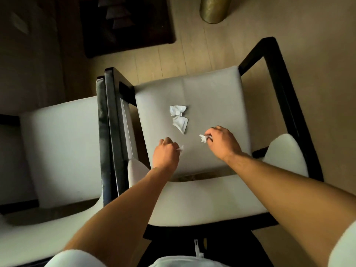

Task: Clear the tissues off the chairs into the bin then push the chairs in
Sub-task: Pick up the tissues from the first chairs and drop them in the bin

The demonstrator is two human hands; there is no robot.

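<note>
A black-framed chair (273, 70) with a pale cushioned seat stands right below me. A crumpled white tissue (179, 117) lies in the middle of its seat. My left hand (166, 153) hovers over the seat's near left part, shut on a small tissue scrap (181, 148) that pokes out of the fingers. My right hand (221, 143) is just right of it, pinching another small tissue scrap (203, 138). Both hands sit a little nearer to me than the lying tissue. A second chair (57, 143) stands to the left, its seat bare.
The two chairs' black armrests (109, 122) touch side by side. A brass-coloured cylinder (213, 8) stands on the wooden floor at the top right. A dark mat (127, 26) lies at the top centre.
</note>
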